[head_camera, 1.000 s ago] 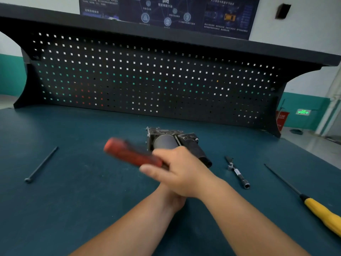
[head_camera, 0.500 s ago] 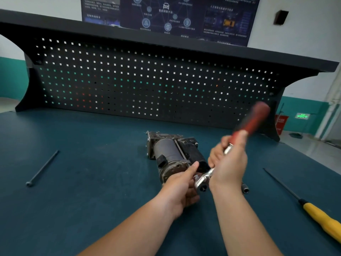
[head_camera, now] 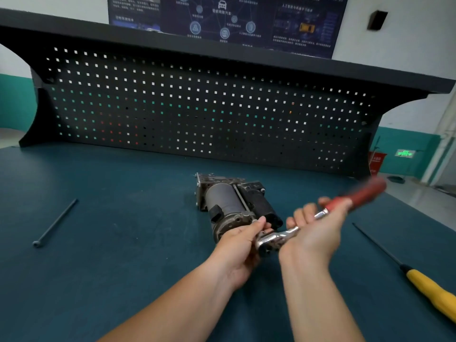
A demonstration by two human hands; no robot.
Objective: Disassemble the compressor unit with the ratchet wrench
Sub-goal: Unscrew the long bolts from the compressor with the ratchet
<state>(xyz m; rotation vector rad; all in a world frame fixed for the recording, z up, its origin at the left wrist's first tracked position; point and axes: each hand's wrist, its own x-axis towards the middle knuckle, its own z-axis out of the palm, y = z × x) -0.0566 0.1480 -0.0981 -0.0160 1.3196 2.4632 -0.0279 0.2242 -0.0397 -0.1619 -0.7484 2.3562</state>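
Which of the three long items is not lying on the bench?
The red-handled ratchet wrench, gripped by the right hand; the yellow-handled screwdriver and black bolt lie untouched.

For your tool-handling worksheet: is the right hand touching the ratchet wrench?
Touching. The head view shows the right hand curled round the ratchet wrench below its red grip.

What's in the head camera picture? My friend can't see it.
A right hand grips a red-handled ratchet wrench and a left hand holds its head at the near end of a compressor unit on a teal workbench. A yellow screwdriver lies nearby.
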